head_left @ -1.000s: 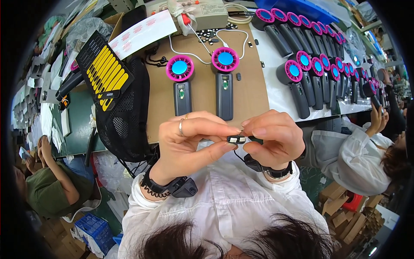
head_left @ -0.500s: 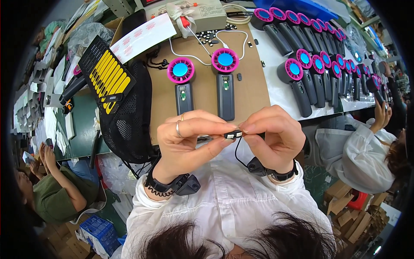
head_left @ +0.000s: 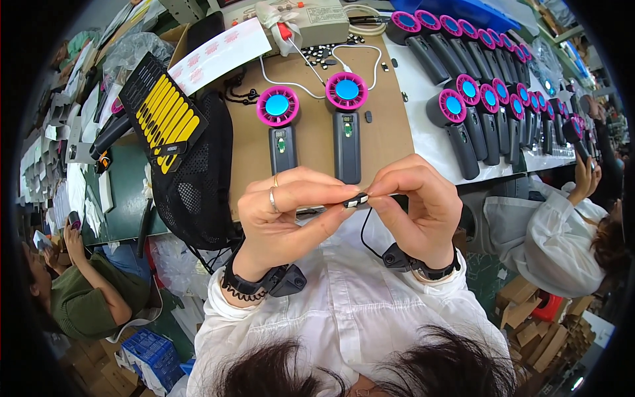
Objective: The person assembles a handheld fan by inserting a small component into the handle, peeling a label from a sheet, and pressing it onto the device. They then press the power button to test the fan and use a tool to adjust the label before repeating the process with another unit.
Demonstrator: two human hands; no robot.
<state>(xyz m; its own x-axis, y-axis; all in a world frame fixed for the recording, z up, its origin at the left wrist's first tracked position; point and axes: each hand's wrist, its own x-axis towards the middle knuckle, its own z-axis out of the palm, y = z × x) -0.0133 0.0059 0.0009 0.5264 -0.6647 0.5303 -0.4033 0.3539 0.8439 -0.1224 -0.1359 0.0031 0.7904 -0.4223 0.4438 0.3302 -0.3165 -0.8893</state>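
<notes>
Head view. The left hand (head_left: 289, 208) is closed in a pinch, its thumb and fingers grasping a small black-and-white part (head_left: 356, 201), which lies between the two hands, above the near edge of a brown board (head_left: 390, 135). The fingertips of the right hand (head_left: 418, 208) meet at the right end of this part; whether they grip it or only touch it cannot be told. Each wrist bears a black device on a strap.

Beyond the hands, two handheld fans (head_left: 347, 135) lie side by side on the board, heads away from the person; each has a pink rim, a blue disc and a dark handle. A loose black piece (head_left: 369, 116) lies just right of the right-hand fan. Farther off, small parts (head_left: 324, 54) are scattered before a pale box (head_left: 324, 21).

To the right, further fans (head_left: 458, 135) are ranged in rows on white sheeting (head_left: 423, 149). To the left, a black mesh bag (head_left: 202, 198) lies partly on the green desk (head_left: 129, 208), beside a yellow-and-black tool set (head_left: 162, 122).
</notes>
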